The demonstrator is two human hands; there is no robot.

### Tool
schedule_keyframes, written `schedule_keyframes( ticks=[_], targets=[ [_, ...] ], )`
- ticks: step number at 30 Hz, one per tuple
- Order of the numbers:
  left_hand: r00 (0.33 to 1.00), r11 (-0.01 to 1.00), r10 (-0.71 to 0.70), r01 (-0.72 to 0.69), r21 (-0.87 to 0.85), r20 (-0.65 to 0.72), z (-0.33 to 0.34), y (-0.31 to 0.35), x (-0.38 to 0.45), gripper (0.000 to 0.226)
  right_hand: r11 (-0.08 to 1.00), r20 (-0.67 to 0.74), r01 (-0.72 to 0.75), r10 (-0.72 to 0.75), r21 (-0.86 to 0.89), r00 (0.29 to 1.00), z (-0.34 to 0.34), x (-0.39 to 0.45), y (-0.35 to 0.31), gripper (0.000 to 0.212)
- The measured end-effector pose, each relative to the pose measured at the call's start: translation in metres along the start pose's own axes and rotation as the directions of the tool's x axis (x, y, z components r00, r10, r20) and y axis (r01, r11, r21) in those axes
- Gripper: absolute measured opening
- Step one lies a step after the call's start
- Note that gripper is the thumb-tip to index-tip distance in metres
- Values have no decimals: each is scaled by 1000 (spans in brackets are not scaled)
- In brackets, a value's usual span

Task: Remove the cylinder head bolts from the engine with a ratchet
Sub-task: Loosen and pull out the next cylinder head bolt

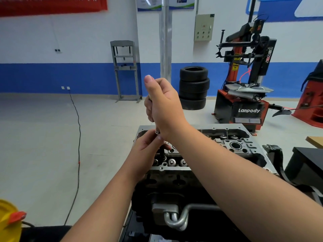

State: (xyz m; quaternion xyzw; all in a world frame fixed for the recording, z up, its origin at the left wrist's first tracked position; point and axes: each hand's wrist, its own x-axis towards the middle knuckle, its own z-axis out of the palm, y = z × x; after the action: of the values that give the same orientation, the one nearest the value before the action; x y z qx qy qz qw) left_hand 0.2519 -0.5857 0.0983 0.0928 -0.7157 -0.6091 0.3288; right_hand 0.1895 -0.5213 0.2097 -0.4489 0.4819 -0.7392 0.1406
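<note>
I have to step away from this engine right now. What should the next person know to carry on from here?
Right hand: gripping the upright ratchet handle, raised above the cylinder head.
Left hand: fingers pinching the tool shaft just under the silver collar, steadying it over the head's left end.
Done: cannot tell how many bolts are out; the socket end is hidden.
Left: finish this bolt, then check the other bolt positions along the head.

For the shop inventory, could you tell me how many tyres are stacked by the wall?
4 tyres, in one stack on the floor by the blue-striped wall, left of the tyre changer; others may be hidden.
</note>
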Motion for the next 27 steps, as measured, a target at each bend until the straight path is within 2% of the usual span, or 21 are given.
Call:
schedule_keyframes(
  ticks=[4,7,9,11,14,16,19,21,24,27],
  targets=[
    [1000,998,5,-6,-61,-20,-2,1,1,26,994,-107,11,-23,-112,994,-2,6,-4,35],
    [993,998,53,-57,-36,-103,2,2,1,14,993,-26,-121,121,-3,992,-5,7,-7,50],
    [989,999,36,-41,-32,-143,3,0,4,22,981,26,-179,177,71,984,-6,4,-4,58],
    [991,999,25,-29,-32,-135,3,-1,6,18,984,41,-138,134,113,990,-7,0,1,54],
    [995,999,40,-42,-17,-89,4,-1,8,5,999,10,-1,1,37,1000,-9,-3,4,38],
    [997,999,39,-40,-13,-72,4,-1,6,17,999,-31,20,-21,-31,999,-10,-2,3,36],
    [1000,1000,15,-16,-11,-19,2,1,3,38,997,-6,-72,72,-7,997,-12,1,-2,45],
    [1000,1000,5,-5,-4,-9,2,1,1,38,990,63,-136,132,46,989,-12,2,-5,52],
    [998,999,38,-36,27,-55,5,1,1,28,982,75,-166,160,86,984,-12,1,-4,58],
    [989,999,47,-43,30,-138,9,2,3,29,994,53,-104,101,42,993,-11,-2,-3,44]
  ],
)
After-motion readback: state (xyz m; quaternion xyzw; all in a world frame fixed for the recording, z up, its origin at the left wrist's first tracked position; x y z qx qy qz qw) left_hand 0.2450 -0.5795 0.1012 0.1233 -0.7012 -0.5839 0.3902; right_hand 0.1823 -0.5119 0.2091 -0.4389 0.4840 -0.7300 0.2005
